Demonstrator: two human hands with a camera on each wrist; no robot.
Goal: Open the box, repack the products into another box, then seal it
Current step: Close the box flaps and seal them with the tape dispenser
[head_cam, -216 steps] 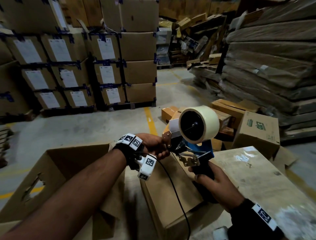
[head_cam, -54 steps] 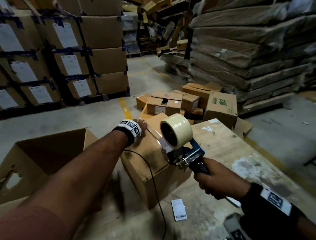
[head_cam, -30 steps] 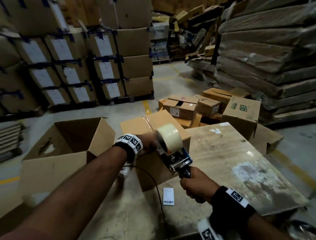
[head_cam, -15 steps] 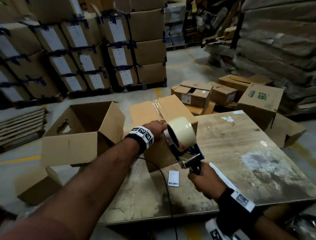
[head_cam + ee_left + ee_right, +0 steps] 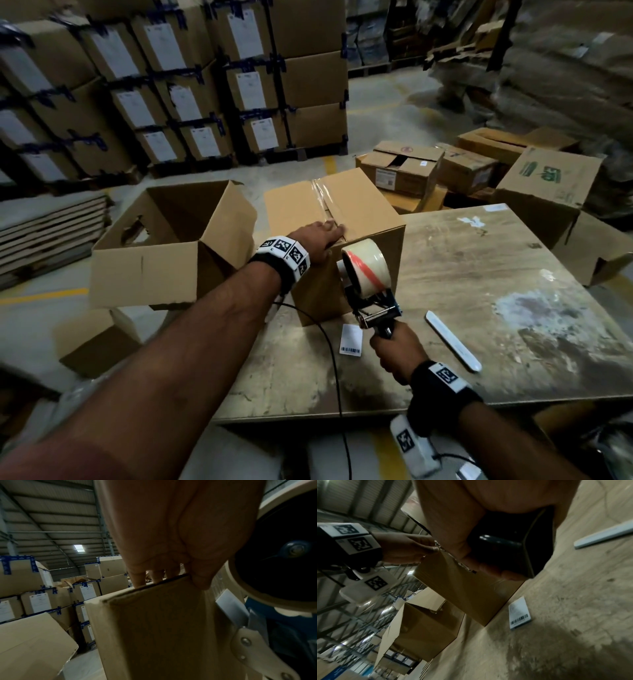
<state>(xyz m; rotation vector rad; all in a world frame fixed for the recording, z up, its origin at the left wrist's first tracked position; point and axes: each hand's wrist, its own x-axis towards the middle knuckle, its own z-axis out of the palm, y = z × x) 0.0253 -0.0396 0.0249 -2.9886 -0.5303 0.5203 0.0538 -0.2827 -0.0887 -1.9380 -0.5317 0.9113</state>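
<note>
Item: closed box (image 5: 334, 219), plain brown corrugated card, standing on the table (image 5: 479, 291) at its far-left corner. Clear tape runs along the top seam; the near side face looks glossy in the right wrist view, probably tape carried down over the edge. Judged stiff at walls and corners, softer along the flap seam; weight unknown, contents hidden. Best held by the top near edge or flat on the lid, not by the taped strip, which would be slick.

Left hand (image 5: 317, 236): fingers straight and laid flat on the box lid beside the seam, thumb hooked over the near top edge; presses, grips nothing.

Right hand (image 5: 397, 349): fist wrapped tight round the handle of the tape dispenser (image 5: 371, 291), whose roll sits against the box's near side face.

Near the box: open box (image 5: 171, 246) to its left, off the table; barcode label (image 5: 351, 339) and white strip (image 5: 452, 341) lying in front on the table.
</note>
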